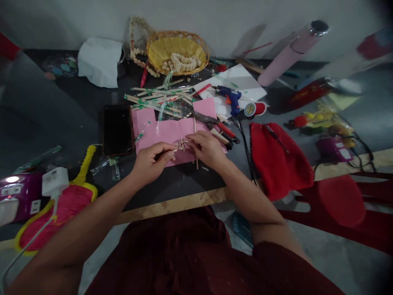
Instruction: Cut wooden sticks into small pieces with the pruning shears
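My left hand [154, 161] is closed in a pinch on a small pale wooden piece [175, 150], held just left of a little heap of cut wooden pieces [181, 143]. On the heap's other side, my right hand [208, 148] reaches in with its fingers stretched and slightly bent, fingertips at the pieces. The heap lies on a pink paper sheet [172, 127]. A thin wooden stick [197, 165] runs partly under my right hand. Beyond that hand are pliers [211, 121] with red-and-black handles.
Bamboo sticks and wrappers [159, 98] lie behind the paper, near a wicker basket [153, 51]. Left is a phone [117, 130]. Rightward are a blue glue gun [232, 98], thread spool [260, 108], red cloth [278, 164] and pink flask [282, 61]. The table's front edge [181, 203] is near me.
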Demonstrator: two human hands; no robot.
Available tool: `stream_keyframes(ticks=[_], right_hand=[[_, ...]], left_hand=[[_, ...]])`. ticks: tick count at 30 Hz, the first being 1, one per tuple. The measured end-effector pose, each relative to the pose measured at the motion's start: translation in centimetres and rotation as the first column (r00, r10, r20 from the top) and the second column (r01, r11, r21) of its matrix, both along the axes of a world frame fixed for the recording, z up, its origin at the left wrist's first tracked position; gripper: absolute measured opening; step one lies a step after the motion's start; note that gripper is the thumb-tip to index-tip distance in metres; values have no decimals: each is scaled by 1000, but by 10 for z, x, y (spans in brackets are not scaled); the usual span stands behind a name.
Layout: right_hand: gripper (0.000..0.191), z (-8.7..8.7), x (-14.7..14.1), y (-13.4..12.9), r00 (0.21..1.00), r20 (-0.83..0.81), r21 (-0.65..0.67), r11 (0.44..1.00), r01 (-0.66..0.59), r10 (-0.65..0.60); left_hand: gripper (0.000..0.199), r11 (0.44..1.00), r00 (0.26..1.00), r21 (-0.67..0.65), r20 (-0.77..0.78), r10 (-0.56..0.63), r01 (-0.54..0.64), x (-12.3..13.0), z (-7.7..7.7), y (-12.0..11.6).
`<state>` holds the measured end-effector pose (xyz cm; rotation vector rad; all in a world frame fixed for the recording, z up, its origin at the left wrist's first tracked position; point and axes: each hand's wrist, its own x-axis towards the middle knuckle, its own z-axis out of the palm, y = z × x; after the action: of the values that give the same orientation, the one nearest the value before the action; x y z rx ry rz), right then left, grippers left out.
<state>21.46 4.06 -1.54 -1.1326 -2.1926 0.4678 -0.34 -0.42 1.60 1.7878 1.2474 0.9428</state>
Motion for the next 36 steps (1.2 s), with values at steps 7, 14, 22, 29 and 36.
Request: stream_keyframes(ticks=[7, 14, 22, 29, 36], right_hand=[[14, 17, -11, -16, 945, -286, -167, 963, -212, 159], [14, 20, -19, -23, 871, -465, -323, 886, -334, 159], [13, 17, -16, -23, 862, -494, -436, 826, -358, 113], [13, 22, -17, -23, 881, -454, -417, 842, -342, 133], [17, 21, -18, -23, 894, -444, -418, 867, -271, 65]], left_hand=[[13, 1000, 996, 2, -86, 6, -5, 1, -5, 0], [11, 990, 981, 139, -194, -8, 36, 0, -9, 2], [8, 943, 975, 316, -221, -29, 100, 1, -13, 3], [8, 941, 980, 319, -192, -49, 109, 1, -9, 2], [7, 952, 988, 300, -154, -14, 60, 2, -10, 2]])
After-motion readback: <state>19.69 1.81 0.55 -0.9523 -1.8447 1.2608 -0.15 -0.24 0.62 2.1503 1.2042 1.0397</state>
